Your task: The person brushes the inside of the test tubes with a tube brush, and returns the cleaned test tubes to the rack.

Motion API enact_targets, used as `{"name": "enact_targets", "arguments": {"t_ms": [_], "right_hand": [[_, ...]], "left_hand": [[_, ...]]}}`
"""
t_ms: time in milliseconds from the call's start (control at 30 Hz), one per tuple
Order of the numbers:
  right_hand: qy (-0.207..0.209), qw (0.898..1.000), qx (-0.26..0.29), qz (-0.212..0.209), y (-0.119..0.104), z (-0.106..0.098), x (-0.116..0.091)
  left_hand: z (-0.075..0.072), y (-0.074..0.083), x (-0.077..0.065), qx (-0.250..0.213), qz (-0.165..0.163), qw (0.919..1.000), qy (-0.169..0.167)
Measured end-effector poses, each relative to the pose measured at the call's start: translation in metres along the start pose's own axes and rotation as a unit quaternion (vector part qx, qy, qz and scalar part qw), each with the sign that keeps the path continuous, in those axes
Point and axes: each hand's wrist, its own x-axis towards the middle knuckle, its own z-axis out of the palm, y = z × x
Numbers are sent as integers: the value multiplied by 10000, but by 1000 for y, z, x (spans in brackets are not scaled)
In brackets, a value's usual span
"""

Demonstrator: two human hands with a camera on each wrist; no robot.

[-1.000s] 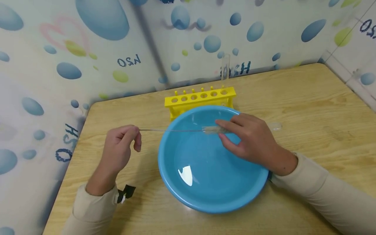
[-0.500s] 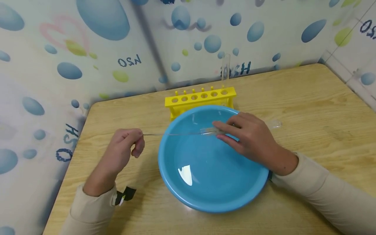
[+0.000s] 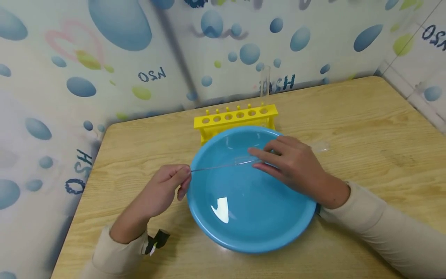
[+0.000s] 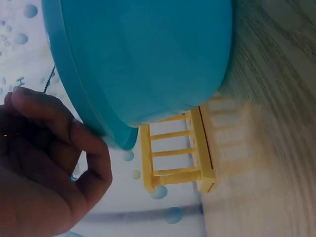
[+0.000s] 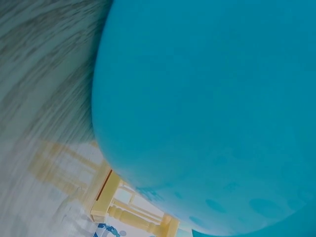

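My left hand (image 3: 170, 186) pinches the end of a thin twisted-wire handle of a test tube brush (image 3: 213, 167) at the basin's left rim. The wire runs right into the mouth of a clear test tube (image 3: 240, 160); the brush head is hidden inside, behind the fingers. My right hand (image 3: 296, 166) grips that tube over the basin, and its rounded end shows beyond the knuckles. Below both is a round blue basin (image 3: 244, 217) with a bright reflection inside. In the left wrist view, the left hand (image 4: 54, 163) has curled fingers beside the basin rim, with the twisted wire above.
Behind the basin stands a yellow test tube rack (image 3: 235, 119) with a clear tube (image 3: 265, 81) upright in its right end. All of this is on a wooden table (image 3: 359, 128) against a patterned wall (image 3: 174, 46). The right wrist view is mostly the basin's side (image 5: 197, 108).
My left hand has moved right and slightly down, and the brush wire between the hands looks shorter. The tube has tilted a little, its mouth lower; the right hand has shifted slightly left.
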Motion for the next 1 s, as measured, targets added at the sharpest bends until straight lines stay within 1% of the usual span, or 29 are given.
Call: {"name": "enact_targets", "arguments": {"t_ms": [167,333,533,667,767,867,1000], "right_hand": [[-87,10000,-18,45,0,0,-1],[-127,9999,27,52,-1,0,-2],[-118,9999,19,59,-2,0,-1],[-144,9999,12,63,-2,0,-1],[-172,9998,16,69,-2,1,-1],[-203,9997,-2,100,-2,1,0],[-222,9997,-34,120,-1,0,0]], "left_hand": [[13,9,4,369,-72,9989,293],[20,14,9,592,-97,9971,473],[24,10,14,762,-40,9962,427],[27,2,17,946,147,9946,402],[29,-4,20,1051,383,9928,434],[31,-7,23,1138,645,9902,495],[33,-10,27,1184,891,9874,558]]}}
